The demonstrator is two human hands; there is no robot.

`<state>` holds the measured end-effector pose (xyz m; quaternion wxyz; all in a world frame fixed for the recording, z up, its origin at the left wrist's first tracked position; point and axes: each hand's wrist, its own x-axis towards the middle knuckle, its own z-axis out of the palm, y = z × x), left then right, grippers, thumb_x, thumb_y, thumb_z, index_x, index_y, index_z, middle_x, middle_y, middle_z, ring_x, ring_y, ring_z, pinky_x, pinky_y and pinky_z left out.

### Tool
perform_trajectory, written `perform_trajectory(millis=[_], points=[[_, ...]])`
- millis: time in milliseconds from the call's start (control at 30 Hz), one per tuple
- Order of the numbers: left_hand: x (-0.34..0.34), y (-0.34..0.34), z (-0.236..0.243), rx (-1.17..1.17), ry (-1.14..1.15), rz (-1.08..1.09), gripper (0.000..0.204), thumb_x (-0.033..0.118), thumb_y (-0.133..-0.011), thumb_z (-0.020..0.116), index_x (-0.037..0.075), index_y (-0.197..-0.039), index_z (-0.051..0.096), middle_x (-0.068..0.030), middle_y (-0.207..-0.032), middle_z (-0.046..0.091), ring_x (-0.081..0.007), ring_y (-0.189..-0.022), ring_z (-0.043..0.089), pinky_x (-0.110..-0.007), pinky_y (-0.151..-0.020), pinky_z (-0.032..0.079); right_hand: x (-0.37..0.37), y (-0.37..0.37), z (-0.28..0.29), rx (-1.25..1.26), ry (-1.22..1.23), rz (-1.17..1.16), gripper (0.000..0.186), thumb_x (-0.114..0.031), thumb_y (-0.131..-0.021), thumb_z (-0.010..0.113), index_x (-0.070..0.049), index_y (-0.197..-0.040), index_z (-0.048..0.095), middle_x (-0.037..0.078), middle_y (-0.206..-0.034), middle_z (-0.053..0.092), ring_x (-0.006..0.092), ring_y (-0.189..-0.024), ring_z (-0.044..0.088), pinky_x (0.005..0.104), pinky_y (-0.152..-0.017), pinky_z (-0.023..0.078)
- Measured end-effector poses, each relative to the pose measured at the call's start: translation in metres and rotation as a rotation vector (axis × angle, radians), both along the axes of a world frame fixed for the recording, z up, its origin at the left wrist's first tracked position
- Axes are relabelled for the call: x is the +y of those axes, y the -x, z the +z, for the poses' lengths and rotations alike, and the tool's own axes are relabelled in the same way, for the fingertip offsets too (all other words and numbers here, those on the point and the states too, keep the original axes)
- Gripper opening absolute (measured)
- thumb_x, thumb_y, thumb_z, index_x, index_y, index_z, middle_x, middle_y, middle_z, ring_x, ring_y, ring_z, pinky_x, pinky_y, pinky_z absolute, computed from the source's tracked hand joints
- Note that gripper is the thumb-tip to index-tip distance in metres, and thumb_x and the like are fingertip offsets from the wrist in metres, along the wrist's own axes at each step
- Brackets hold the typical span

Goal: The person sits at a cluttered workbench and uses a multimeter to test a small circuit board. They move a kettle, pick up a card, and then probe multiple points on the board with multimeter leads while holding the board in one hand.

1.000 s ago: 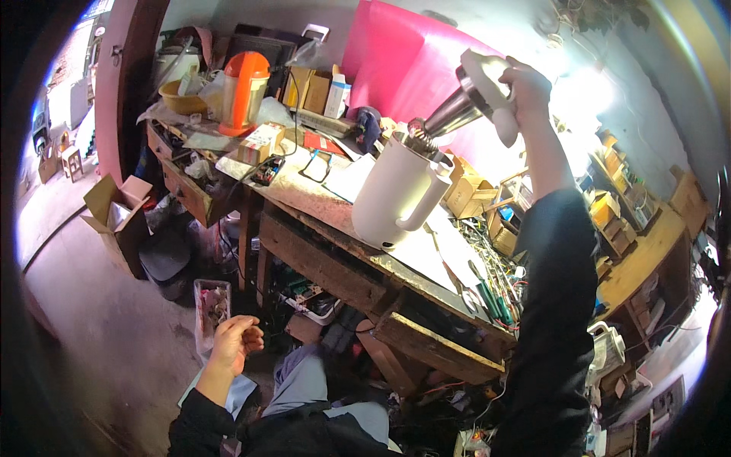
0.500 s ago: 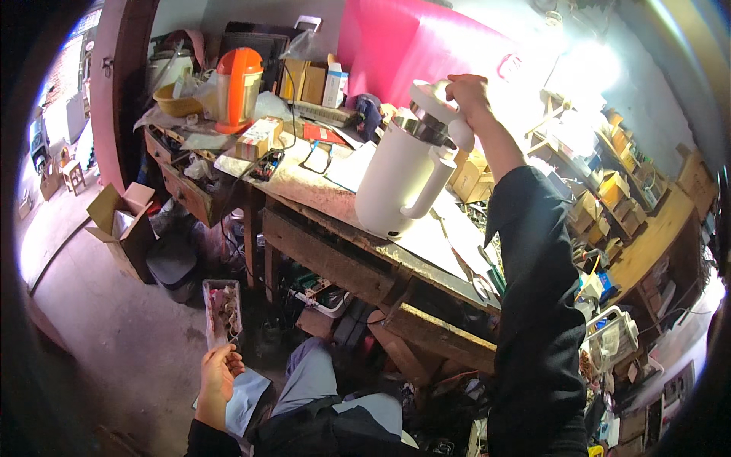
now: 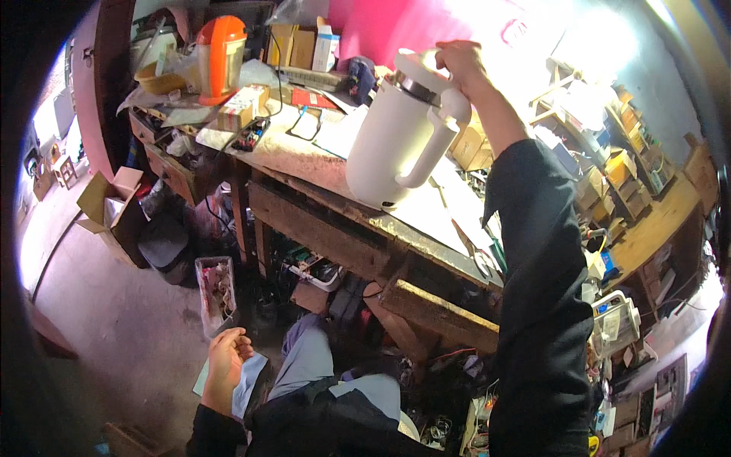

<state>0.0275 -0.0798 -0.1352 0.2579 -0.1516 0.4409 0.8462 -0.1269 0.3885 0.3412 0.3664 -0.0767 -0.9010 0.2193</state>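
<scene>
A white soy milk maker with a side handle stands on the workbench, near its front edge. Its white lid sits tilted at the mouth, and a steel band shows between lid and jug. My right hand is closed on the top of this lid, my arm reaching up over the bench. Low on the left, beside my knee, my left hand hangs with loosely bent fingers and nothing visible in it. Below that hand lies a pale blue sheet-like thing, partly hidden.
Scissors lie right of the jug. An orange appliance and small cartons stand at the bench's far left. On the floor are an open cardboard box, a dark bin and a clear tub of scraps. Shelves crowd the right.
The lid has come down closer onto the jug, so less steel shows. My right hand moved with it. My left hand's fingers have loosened. The whole view has shifted slightly.
</scene>
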Motion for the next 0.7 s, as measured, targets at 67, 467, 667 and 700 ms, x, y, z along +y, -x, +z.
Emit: perform_trajectory(millis=[67,467,667,700], points=[[0.007,0.001,0.000,0.005,-0.002,-0.019,0.015,0.018,-0.096,0.062,0.005,-0.100,0.068,-0.0092,-0.080,0.067,-0.0201,-0.068,0.063,-0.036,-0.065,0.054,0.005,0.000,-0.005,0.074,0.071,0.052,0.050,-0.003,-0.062,0.065,0.002,-0.111,0.075,0.010,-0.091,0.070,0.0190,-0.082,0.061,0.0305,-0.077,0.051],[0.025,0.004,-0.024,-0.031,0.024,-0.084,0.016,0.019,-0.096,0.061,0.005,-0.101,0.067,-0.0090,-0.079,0.068,-0.0197,-0.065,0.063,-0.035,-0.063,0.055,0.082,0.042,-0.004,-0.050,0.051,0.066,0.041,-0.014,-0.070,0.066,0.000,-0.108,0.075,0.001,-0.064,0.058,0.0106,-0.060,0.049,0.0299,-0.058,0.041],[0.055,0.012,-0.021,-0.009,0.018,-0.189,0.015,0.018,-0.097,0.062,0.004,-0.101,0.066,-0.0100,-0.080,0.069,-0.0206,-0.066,0.067,-0.034,-0.063,0.056,0.111,0.088,0.002,-0.333,-1.422,-0.218,0.028,-0.003,-0.061,0.076,-0.014,-0.086,0.076,0.010,-0.087,0.075,0.0273,-0.086,0.073,0.0406,-0.077,0.056],[0.063,0.013,-0.017,-0.007,0.018,-0.200,0.015,0.018,-0.097,0.061,0.004,-0.101,0.066,-0.0100,-0.080,0.069,-0.0205,-0.066,0.067,-0.034,-0.063,0.056,0.121,0.087,0.002,-0.273,-1.356,-0.163,0.028,-0.003,-0.060,0.076,-0.015,-0.085,0.075,0.010,-0.087,0.075,0.0280,-0.085,0.072,0.0415,-0.080,0.056]])
